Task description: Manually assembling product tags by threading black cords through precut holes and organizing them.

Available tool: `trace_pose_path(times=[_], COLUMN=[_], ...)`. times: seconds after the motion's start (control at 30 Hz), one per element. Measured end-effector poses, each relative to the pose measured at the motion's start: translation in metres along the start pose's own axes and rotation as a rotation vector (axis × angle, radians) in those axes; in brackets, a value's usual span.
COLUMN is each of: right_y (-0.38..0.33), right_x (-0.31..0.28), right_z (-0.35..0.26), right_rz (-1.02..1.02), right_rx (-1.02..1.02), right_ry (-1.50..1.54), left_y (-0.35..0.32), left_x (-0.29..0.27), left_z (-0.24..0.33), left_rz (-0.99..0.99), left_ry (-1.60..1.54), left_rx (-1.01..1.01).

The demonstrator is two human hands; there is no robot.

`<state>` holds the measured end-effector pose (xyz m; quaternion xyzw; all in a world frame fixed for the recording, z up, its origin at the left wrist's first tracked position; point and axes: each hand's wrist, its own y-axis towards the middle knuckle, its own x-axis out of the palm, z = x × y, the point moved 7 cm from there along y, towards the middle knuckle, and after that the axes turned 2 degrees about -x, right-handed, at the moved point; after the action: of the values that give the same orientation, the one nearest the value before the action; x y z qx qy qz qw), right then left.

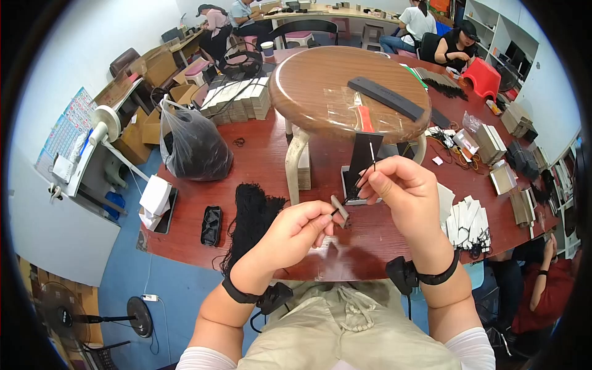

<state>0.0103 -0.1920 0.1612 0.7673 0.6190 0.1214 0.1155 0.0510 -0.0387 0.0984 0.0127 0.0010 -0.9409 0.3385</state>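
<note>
A small assembly workshop for hand piecework. A long red-brown counter [259, 160] carries stacks of flat pale cards [237, 98] at 11 o'clock, a bundle of black cords [253, 216] at 8 o'clock and more white tags [468, 222] at 4 o'clock. A round wooden stool [333, 86] stands on it as a raised work stand. Cardboard boxes [154, 65] pile up at 10 o'clock, white shelving [493, 24] stands at 1 o'clock, and other seated workers [419, 21] bend over a second counter [333, 11] at 12 o'clock.

Bright even light, sharp, fisheye-warped edges
</note>
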Motion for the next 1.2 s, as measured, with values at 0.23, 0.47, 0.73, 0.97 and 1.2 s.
trace_pose_path(times=[0.23,0.47,0.73,0.97,1.2], right_y=[0.002,-0.025,-0.087,-0.090,-0.080], right_x=[0.009,0.009,-0.029,-0.027,0.006], right_z=[0.005,0.021,0.099,0.095,0.074], right_rz=[-0.096,-0.475,-0.523,-0.400,-0.299], right_rx=[0.102,0.232,0.123,0.133,0.387], right_ry=[0.502,0.943,1.136,1.017,0.447], left_y=[-0.009,-0.016,-0.011,-0.011,-0.024], left_x=[-0.010,-0.015,0.010,0.032,0.040], left_z=[-0.010,-0.011,-0.021,-0.002,0.034], left_rz=[0.102,0.188,0.018,-0.028,0.138], left_ry=[-0.046,-0.202,0.095,0.540,0.762], left_rx=[0.014,0.042,0.034,0.406,0.793])
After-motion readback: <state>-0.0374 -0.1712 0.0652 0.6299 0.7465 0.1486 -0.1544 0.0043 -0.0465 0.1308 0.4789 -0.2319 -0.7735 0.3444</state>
